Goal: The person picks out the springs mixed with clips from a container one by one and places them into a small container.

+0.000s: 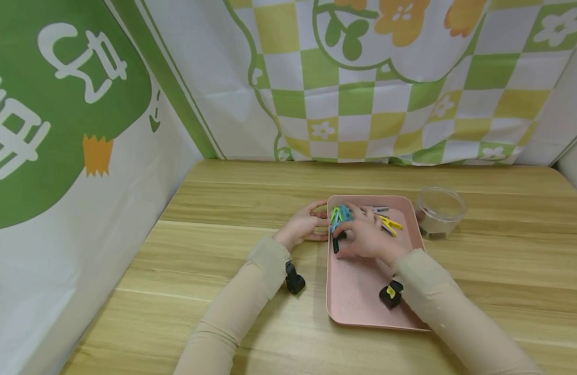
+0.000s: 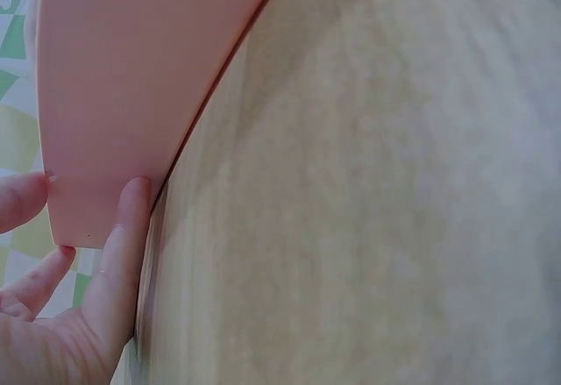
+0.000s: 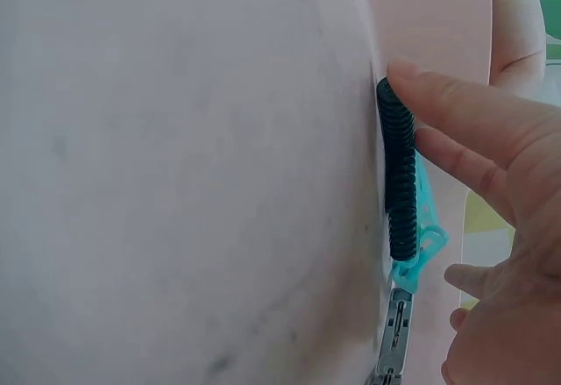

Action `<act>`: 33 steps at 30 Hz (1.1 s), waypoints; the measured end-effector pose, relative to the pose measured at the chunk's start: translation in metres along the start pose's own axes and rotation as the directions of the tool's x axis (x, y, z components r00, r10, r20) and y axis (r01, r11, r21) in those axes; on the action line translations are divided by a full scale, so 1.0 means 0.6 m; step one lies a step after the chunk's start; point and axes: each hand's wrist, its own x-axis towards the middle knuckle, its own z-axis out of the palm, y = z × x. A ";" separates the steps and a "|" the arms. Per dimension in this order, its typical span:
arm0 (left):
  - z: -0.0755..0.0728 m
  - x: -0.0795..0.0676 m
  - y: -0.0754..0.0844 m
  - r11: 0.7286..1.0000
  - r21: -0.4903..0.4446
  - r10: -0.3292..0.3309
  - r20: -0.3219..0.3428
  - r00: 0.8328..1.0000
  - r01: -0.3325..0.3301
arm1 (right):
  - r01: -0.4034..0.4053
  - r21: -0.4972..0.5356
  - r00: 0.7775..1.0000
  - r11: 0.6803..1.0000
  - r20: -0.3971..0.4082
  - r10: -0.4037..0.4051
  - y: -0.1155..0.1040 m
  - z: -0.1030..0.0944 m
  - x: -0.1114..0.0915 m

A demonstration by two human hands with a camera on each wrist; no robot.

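Clips (image 1: 345, 214) at centre-right seem mid-sorting, straight-fingered left hand (image 1: 306, 226) against the tray (image 1: 356, 294), loose-fingered right hand (image 1: 367, 237) probably needing a pinch.

A shallow pink tray (image 1: 363, 291) with rounded corners and raised walls lies flat, its long sides running near to far; the left hand (image 1: 304, 226) rests its fingers against the outer face of its left wall, toward the far end. Inside, small clips gather at the far left: a lime green clip (image 1: 335, 214), with a blue clip (image 1: 345, 214) just beside it. A yellow clip (image 1: 392, 224) lies farther right, and a silver piece (image 1: 381, 209) sits near the far wall. Nearer than the green and blue ones, a black ridged piece (image 1: 335, 245) lies by the left wall, under the fingertips of the right hand (image 1: 363, 237).
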 end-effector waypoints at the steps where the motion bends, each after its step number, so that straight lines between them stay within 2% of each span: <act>1: 0.000 0.000 0.000 1.000 0.000 0.000 -0.001 1.000 0.000 | 0.001 -0.001 1.000 1.000 0.000 -0.001 0.000 0.000 0.001; 13: 0.001 0.001 -0.001 1.000 0.013 0.002 -0.008 1.000 -0.002 | -0.017 -0.013 1.000 1.000 0.004 0.017 -0.002 0.003 0.003; 27: 0.002 0.002 0.001 1.000 0.004 -0.012 -0.018 1.000 0.012 | -0.028 0.039 1.000 0.999 0.015 0.027 0.002 0.004 0.001; 33: 0.001 0.002 0.001 1.000 0.002 -0.012 -0.019 1.000 0.012 | -0.014 0.051 1.000 0.999 -0.004 0.014 0.003 0.005 -0.001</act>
